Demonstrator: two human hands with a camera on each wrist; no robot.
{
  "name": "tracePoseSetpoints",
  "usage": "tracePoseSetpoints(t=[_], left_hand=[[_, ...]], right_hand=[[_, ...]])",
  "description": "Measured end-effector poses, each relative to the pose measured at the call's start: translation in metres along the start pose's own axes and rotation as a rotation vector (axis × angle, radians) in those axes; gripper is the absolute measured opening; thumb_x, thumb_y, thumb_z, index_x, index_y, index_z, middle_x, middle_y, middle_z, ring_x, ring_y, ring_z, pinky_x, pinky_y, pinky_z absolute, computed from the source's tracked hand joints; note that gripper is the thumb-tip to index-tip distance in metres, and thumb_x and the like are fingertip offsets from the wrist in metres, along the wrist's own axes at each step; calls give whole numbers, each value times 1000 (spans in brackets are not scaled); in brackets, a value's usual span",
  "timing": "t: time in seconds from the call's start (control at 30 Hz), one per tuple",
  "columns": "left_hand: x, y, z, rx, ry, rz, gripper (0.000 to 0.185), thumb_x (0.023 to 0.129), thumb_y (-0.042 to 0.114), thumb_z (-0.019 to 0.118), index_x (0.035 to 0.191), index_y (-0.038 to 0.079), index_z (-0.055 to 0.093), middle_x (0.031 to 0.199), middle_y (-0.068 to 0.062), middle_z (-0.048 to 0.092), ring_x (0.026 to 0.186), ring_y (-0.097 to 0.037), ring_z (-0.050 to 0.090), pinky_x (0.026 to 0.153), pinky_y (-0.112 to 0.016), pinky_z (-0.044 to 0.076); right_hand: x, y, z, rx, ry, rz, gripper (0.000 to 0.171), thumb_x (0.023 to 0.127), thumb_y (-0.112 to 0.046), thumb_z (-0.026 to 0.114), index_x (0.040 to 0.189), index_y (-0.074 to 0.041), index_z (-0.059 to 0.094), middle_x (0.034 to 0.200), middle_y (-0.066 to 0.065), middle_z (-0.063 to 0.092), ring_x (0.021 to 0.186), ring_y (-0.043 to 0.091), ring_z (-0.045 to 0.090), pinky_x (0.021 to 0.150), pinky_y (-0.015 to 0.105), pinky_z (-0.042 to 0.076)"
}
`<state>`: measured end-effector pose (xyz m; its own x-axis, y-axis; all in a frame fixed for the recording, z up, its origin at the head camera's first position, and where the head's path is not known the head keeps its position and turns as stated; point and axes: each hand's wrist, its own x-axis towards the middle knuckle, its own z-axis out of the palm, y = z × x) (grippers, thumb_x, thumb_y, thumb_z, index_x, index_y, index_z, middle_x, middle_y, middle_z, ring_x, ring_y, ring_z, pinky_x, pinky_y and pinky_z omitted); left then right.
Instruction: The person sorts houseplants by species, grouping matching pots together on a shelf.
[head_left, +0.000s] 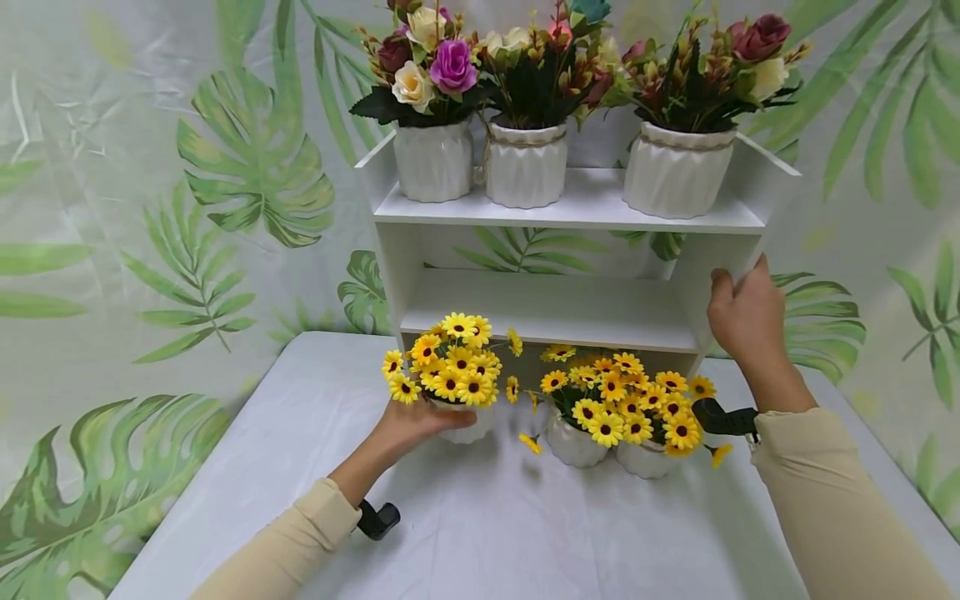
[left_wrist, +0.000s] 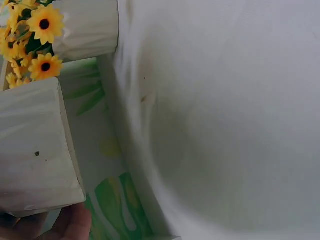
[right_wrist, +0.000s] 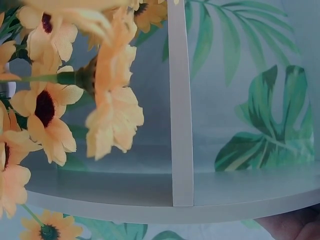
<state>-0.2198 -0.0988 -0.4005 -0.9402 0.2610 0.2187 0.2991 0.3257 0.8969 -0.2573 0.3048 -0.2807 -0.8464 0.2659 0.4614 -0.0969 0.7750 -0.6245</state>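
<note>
Two hands working: left hand (head_left: 408, 425) cupping the daisy pot (head_left: 465, 425), fingers hiding behind it; right hand (head_left: 742, 317) gripping the shelf (head_left: 562, 212) side, fingertips curling out of sight.

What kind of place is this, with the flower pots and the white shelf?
Probably a staged tabletop set, not a lived-in room. A printed leaf backdrop hangs behind a white-covered table, and a small white shelf holds three pots of what look like artificial roses. More sunflower pots stand on the table.
</note>
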Motion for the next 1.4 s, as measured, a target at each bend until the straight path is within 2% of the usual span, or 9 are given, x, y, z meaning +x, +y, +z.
tracePoseSetpoints(t=[0.2,0.4,0.6,0.73,0.93,1.03,1.2,1.4], left_hand=[[-1,9,-10,32,10,-25,82,73,27,89,141,26,43,144,3,51,137,-21,47,114,-49,39],[1,22,-18,22,37,6,79,72,24,89,138,27,47,141,4,54,135,-20,49,114,-50,38],[-2,41,-22,34,56,-14,79,73,18,88,140,20,46,143,-2,54,136,-25,47,115,-53,36],[-3,51,-23,-8,64,-33,81,73,16,87,142,17,45,144,-5,53,137,-26,45,117,-54,33],[7,42,-20,-77,91,-64,81,72,24,89,140,27,44,141,6,53,135,-19,45,119,-51,30],[10,42,-18,-118,96,-73,82,72,27,90,139,31,43,139,9,52,133,-17,46,117,-51,32],[13,49,-13,-152,65,-46,77,72,25,89,136,30,46,136,10,54,131,-16,47,116,-49,33],[21,63,-7,-120,45,61,78,71,26,89,136,32,46,136,10,54,130,-14,47,116,-49,33]], right_hand=[[1,0,1,4,9,-6,53,105,-25,33,148,5,29,137,38,49,119,62,51,89,75,44],[1,0,1,-5,7,7,53,105,-25,33,148,4,28,137,38,49,120,61,51,90,75,44],[1,1,1,-6,7,5,53,105,-25,33,149,4,28,138,38,48,120,61,50,91,75,43],[0,2,1,-5,4,11,54,105,-26,33,150,3,27,139,37,48,121,61,50,91,75,43],[-2,1,0,-7,-3,15,54,105,-26,32,150,3,27,140,36,47,121,60,50,91,75,43],[-3,1,0,-5,-7,12,54,105,-26,32,150,4,26,141,36,46,122,61,50,91,75,43],[-2,0,1,1,-2,11,54,105,-27,32,150,3,26,140,37,47,122,61,50,91,75,43],[-1,-1,1,-1,1,14,54,105,-27,31,150,3,27,140,37,47,122,60,50,91,75,43]])
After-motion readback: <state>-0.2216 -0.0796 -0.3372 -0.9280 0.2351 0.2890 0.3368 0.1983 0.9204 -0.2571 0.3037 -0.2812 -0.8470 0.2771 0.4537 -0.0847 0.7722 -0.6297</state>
